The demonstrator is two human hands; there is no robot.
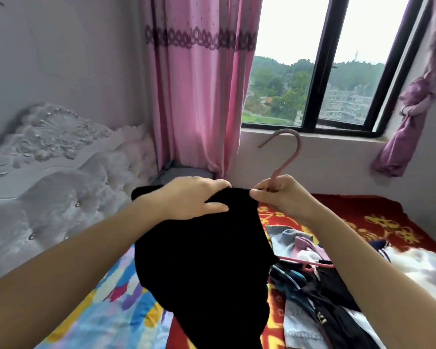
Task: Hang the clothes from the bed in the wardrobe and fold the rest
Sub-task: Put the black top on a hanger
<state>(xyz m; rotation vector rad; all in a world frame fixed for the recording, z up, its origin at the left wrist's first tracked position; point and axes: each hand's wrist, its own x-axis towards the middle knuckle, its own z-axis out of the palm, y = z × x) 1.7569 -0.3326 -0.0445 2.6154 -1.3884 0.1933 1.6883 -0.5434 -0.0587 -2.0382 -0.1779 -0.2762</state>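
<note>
A person stands at the side of the bed [363, 222], both arms stretched out over it; a black garment [202, 260] hangs in the air above the bed, its lower part drooping towards the near edge. The left hand [194, 200] grasps the garment's top edge, fingers laid over the cloth and thumb tucked under it; the right hand [280, 197], just beside it and also above the bed, has its fingers curled round the neck of a pink hanger [297, 147], whose hook stands up out of the fist; the hanger's arms are hidden behind hand and cloth, so I cannot tell how far they sit inside the garment. On the bed, under the right forearm, lies a pile of clothes [312, 285] in a jumble; a second pink hanger [312, 263] rests on top of it. A carved white headboard [61, 159] closes the bed's left end; a pink curtain [194, 96] hangs beyond the bed's far corner; a dark-framed window [320, 71] is set in the wall past the bed's far side, with a knotted purple curtain [413, 109] at its right.
</note>
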